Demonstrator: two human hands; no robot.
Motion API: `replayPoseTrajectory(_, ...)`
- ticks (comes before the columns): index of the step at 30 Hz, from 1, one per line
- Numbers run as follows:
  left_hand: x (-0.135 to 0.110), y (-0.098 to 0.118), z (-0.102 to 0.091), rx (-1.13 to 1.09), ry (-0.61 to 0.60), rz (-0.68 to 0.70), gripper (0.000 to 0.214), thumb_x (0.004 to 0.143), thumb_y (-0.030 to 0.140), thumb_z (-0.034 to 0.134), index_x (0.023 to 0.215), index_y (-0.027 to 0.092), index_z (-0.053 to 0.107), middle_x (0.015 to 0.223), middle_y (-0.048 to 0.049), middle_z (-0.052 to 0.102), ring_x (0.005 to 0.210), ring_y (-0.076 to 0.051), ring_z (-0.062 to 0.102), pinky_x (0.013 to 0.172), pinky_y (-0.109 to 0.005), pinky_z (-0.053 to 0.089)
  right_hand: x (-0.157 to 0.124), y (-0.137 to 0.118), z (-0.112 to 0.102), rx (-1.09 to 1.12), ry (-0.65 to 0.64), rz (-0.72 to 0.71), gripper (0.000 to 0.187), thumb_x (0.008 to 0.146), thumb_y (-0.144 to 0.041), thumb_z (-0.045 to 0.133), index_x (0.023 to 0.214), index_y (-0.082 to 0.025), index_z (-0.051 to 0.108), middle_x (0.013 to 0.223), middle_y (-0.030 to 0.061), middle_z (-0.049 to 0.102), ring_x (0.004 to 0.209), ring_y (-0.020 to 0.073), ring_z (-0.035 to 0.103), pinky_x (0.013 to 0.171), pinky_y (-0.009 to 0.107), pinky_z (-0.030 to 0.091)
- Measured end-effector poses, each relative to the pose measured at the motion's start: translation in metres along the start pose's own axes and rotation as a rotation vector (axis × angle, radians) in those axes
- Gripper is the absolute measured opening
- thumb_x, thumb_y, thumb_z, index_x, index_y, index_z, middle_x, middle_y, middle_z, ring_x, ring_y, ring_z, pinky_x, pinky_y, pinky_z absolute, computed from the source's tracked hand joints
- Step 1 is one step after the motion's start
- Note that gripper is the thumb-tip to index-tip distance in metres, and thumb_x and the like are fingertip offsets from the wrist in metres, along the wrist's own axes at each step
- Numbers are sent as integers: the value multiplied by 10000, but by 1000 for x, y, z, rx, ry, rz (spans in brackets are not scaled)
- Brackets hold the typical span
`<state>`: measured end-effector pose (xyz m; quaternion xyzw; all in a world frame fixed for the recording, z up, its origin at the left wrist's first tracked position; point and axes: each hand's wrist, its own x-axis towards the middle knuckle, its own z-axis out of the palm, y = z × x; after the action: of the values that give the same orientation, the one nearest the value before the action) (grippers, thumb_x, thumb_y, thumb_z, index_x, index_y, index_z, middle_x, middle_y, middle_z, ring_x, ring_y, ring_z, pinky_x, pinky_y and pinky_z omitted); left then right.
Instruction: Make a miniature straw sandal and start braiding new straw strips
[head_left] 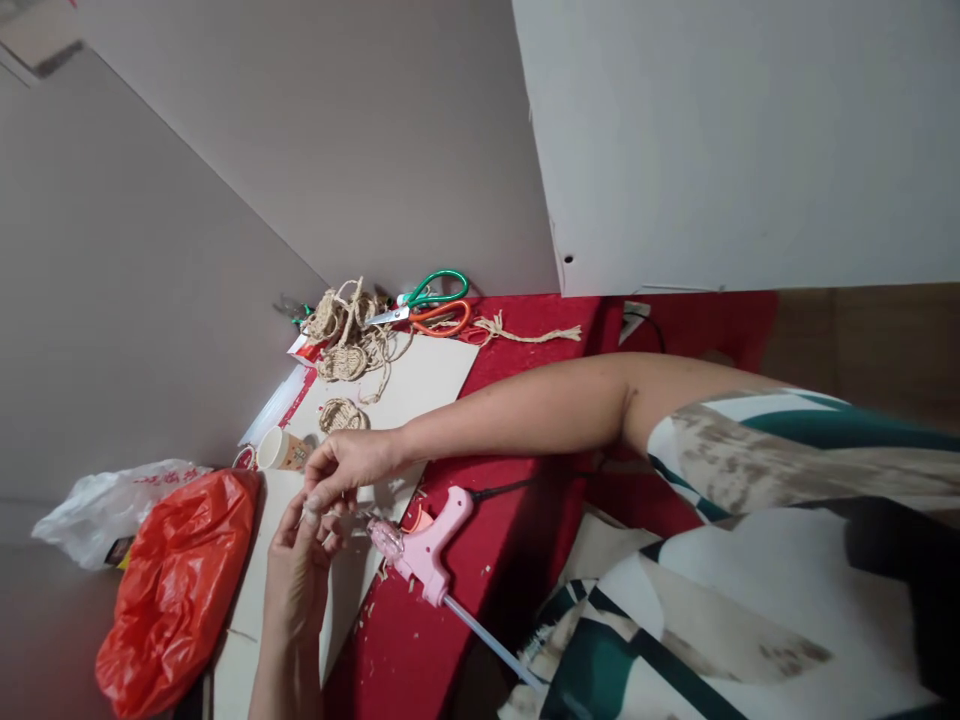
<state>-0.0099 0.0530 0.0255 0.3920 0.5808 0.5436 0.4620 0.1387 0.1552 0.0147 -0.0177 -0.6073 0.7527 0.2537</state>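
My right hand (352, 465) reaches in from the right, its thumb and fingers pinched together. Its fingertips meet those of my left hand (300, 550), which comes up from the bottom edge with thumb and forefinger pinched too. Whatever lies between the fingertips is too small to make out. Just beyond my right hand, a small woven rope piece (343, 414) rests on the white board (435, 375). A pink hot glue gun (431, 550) with a clear glue stick (491, 640) in its back lies beside the hands, its nozzle end close to my left fingers.
A paper cup (281, 450) lies tilted near my right hand. Scissors (427, 305) with green and orange handles lie by tangled rope (349, 310) and another woven piece (343, 362). A red plastic bag (180, 590) and white bag (97, 510) are at left. Red cloth (480, 510) carries scraps.
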Motion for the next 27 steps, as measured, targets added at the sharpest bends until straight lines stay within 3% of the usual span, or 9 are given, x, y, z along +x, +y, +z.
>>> replayPoseTrajectory(4,9,13,23,-71,-78,-3,466,594,441,854,906,157,655,747,1,635,578,-93,571,459,-181,471,-2,-16,1,-20,135,-138,114,846,-88,627,747,-87,570,564,-57,577,452,29,515,496,147,425)
replayPoseTrajectory(9,15,28,49,-155,-158,56,420,606,459,845,840,166,655,735,25,585,580,-69,552,456,-139,459,-11,-39,-3,-101,147,-287,161,920,-145,534,767,-140,483,549,-92,502,439,26,467,472,138,402)
replayPoseTrajectory(15,20,34,69,-224,-181,102,474,608,449,847,971,193,679,811,35,582,540,-33,503,426,-113,436,-23,-52,-3,-363,241,-496,179,924,-135,525,757,-151,461,642,-60,497,568,35,496,530,125,414)
replayPoseTrajectory(18,22,33,72,-253,-169,101,435,624,406,849,962,195,675,759,42,557,526,-34,488,404,-103,407,-22,-51,-1,-319,244,-486,166,936,-118,501,780,-152,457,658,-54,517,587,33,508,551,125,418)
replayPoseTrajectory(20,22,38,69,-297,-125,52,338,725,424,772,923,172,664,732,26,548,523,-42,479,413,-113,415,-19,-51,-3,-265,262,-462,169,948,-120,478,787,-158,441,633,-66,507,525,27,481,498,126,390)
replayPoseTrajectory(24,2,61,60,-458,11,-24,198,890,319,557,815,148,624,660,4,518,497,-43,443,442,-123,437,-13,-58,-19,-99,495,-513,247,982,-144,415,741,-178,376,566,-99,420,403,13,373,386,123,292)
replayPoseTrajectory(27,-41,68,55,-414,-50,1,52,843,225,602,833,254,644,663,8,555,486,-71,451,433,-160,457,-10,-61,-32,54,608,-453,295,1007,-158,362,715,-188,326,529,-112,363,353,10,306,335,126,213)
